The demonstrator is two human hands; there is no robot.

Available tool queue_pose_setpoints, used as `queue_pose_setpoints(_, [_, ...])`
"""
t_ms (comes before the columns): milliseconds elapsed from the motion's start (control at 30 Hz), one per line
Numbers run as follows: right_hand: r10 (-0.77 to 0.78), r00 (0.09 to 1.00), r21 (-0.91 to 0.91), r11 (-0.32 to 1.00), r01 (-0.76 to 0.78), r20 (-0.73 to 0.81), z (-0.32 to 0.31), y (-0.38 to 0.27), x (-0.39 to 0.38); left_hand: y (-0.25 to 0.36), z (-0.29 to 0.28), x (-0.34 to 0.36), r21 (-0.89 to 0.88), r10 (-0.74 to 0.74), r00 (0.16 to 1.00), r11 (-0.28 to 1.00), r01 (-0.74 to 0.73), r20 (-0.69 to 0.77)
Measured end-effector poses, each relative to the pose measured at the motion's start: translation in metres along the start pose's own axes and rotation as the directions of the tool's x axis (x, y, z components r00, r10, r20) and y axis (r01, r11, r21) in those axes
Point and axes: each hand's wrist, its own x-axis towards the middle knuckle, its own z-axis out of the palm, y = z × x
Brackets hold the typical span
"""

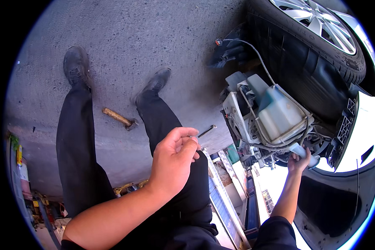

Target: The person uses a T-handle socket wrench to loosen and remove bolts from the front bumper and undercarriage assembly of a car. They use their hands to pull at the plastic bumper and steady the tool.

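My left hand (175, 156) is raised before my right knee, fingers curled and pinched round something too small to make out. Beside its fingertips a thin metal tool (207, 130) shows; whether it is held or lies behind them I cannot tell. My right hand (297, 160) grips the pale plastic neck (299, 150) at the lower end of a translucent fluid reservoir (279, 114), among hoses, brackets and wiring at the car's corner. A wooden-handled hammer (118, 118) lies on the ground between my legs.
A wheel with a silver rim (316, 21) and a black liner (296, 71) are at upper right, beside white body panels (358, 137). My shoes (75, 66) rest on grey concrete (133, 37). Cans and assorted items (23, 175) stand at the left edge.
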Motion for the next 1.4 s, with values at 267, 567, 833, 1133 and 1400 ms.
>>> queue_pose_setpoints(267, [-0.005,1.000,-0.014,1.000,0.005,0.016,-0.010,0.001,0.005,-0.015,0.001,-0.006,0.067,0.084,0.995,0.994,-0.087,0.050])
queue_pose_setpoints(567, [0.047,0.998,0.053,0.997,-0.049,0.052,-0.006,-0.005,0.003,-0.043,-0.052,0.036,0.372,0.423,0.876,0.870,-0.322,-0.233])
queue_pose_setpoints(833, [0.075,0.990,0.053,0.995,-0.082,0.118,-0.014,-0.003,0.005,-0.069,-0.093,-0.111,0.413,0.502,0.798,0.839,-0.355,-0.334])
queue_pose_setpoints(1133, [0.087,0.981,0.038,0.995,-0.095,0.174,-0.024,0.002,0.015,-0.033,-0.205,-0.286,0.529,0.616,0.490,0.785,-0.323,-0.616])
queue_pose_setpoints(1400, [0.132,0.977,0.026,0.990,-0.138,0.167,-0.020,-0.008,0.007,-0.148,-0.316,-0.356,0.461,0.398,0.466,0.887,0.023,-0.790])
